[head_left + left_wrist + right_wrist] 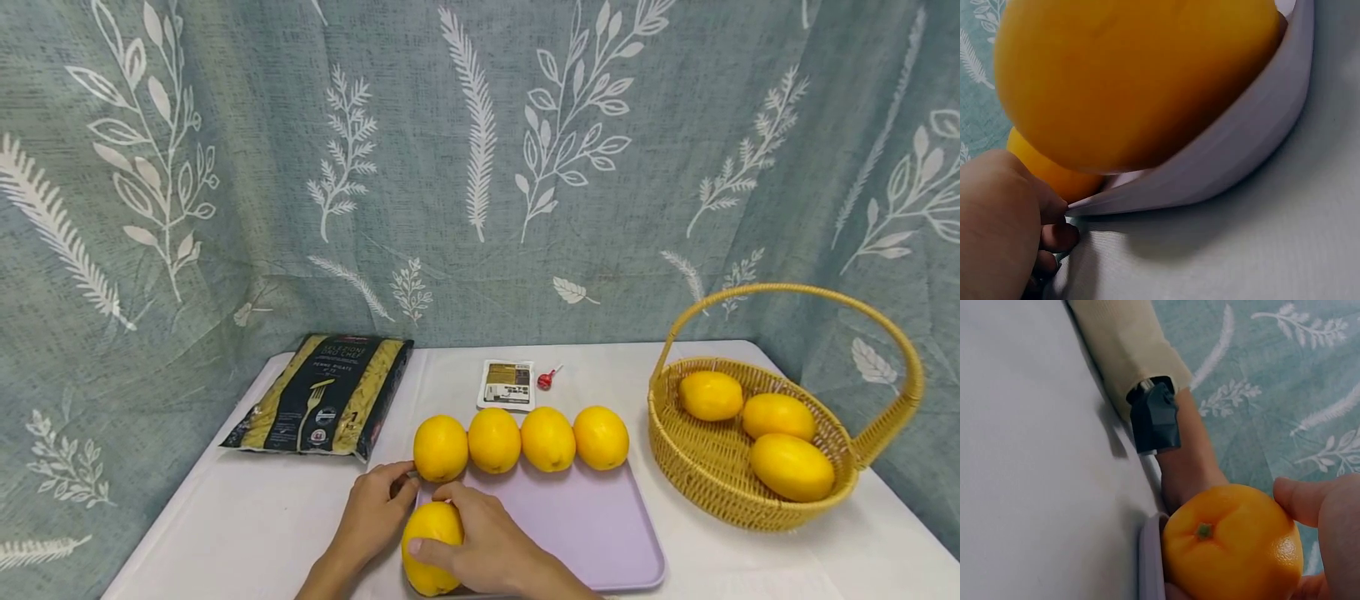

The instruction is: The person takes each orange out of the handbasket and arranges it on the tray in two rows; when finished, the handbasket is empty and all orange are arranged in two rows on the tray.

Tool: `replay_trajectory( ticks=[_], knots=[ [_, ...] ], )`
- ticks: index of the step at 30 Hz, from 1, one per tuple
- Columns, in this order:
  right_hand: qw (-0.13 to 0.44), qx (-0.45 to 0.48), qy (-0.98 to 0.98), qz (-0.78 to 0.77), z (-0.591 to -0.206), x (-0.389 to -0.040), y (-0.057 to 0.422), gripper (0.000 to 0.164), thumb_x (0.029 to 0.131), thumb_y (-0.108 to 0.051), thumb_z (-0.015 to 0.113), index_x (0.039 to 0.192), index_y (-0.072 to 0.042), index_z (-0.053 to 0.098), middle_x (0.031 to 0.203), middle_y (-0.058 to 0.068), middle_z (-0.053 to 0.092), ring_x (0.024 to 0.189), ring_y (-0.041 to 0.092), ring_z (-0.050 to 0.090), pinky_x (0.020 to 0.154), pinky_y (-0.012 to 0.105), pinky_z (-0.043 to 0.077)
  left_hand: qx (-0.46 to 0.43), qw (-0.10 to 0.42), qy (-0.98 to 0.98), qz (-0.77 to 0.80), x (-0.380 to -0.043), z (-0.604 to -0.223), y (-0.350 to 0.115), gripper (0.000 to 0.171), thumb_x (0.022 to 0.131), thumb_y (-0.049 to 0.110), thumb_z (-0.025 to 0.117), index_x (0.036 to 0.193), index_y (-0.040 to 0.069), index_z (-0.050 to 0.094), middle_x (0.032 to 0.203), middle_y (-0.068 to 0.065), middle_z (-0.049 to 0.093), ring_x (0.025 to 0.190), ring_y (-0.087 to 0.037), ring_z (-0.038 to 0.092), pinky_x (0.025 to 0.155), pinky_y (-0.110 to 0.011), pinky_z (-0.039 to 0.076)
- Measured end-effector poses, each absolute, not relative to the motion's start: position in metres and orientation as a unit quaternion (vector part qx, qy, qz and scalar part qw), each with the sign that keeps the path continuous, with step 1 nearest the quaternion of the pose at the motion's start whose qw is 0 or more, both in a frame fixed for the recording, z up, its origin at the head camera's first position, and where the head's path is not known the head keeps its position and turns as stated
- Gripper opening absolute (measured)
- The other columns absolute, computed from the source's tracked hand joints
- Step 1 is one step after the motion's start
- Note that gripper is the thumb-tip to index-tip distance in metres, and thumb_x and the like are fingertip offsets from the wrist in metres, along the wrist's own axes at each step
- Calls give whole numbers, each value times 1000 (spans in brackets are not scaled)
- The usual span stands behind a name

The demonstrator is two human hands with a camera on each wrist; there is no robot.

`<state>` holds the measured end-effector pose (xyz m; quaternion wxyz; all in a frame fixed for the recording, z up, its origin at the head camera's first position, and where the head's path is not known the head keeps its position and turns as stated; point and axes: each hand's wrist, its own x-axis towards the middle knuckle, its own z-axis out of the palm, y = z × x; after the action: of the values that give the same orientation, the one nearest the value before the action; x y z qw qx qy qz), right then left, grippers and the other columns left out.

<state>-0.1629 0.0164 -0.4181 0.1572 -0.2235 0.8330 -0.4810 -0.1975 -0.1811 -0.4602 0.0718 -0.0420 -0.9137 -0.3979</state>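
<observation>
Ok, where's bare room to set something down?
Free: the lilac tray between the right hand and the right rim; the tablecloth left of the left hand, nearer than the pasta bag. Crowded: the tray's back, with four yellow fruits, and left, around the held fruit.

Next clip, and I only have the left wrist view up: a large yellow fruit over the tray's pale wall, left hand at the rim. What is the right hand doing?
Observer: In the head view, the right hand grips a yellow fruit at the near left corner of the tray.
Operator: I catch part of a second fruit behind the big one. Is there a line of them?
Observer: Yes, a row of four fruits runs along the tray's far side.
Operator: Any fruit away from the tray?
Observer: Three fruits lie in the wicker basket, which stands to the right of the tray.
</observation>
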Motion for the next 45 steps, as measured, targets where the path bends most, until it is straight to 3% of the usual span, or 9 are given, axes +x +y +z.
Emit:
replay_trajectory(
  ticks=[22,30,38,45],
  knots=[
    [75,-196,838,-503,-426,-168,16,61,93,-48,68,134,-5,56,118,0,61,98,11,58,85,32,51,-48,84,-914,-395,-199,-461,-183,25,93,9,66,116,2,74,73,4,57,70,-13,50,66,-27,43],
    [44,-178,847,-498,-429,-170,15,63,95,-48,66,138,-3,53,130,9,60,109,21,58,94,44,49,-42,79,-914,-395,-199,-460,-182,26,94,10,66,118,1,73,78,3,61,73,-13,52,69,-29,46],
    [47,-186,849,-493,-430,-170,19,65,95,-47,66,141,-4,51,138,10,57,119,25,54,103,51,44,-40,73,-917,-390,-199,-460,-181,28,94,10,66,119,-1,72,85,0,67,79,-12,56,74,-32,49],
    [34,-196,855,-479,-425,-172,21,64,94,-46,68,139,-4,53,129,8,61,116,25,57,100,47,46,-40,71,-916,-394,-197,-459,-182,28,95,9,66,120,-1,72,85,0,66,79,-12,55,74,-32,49]
  ],
)
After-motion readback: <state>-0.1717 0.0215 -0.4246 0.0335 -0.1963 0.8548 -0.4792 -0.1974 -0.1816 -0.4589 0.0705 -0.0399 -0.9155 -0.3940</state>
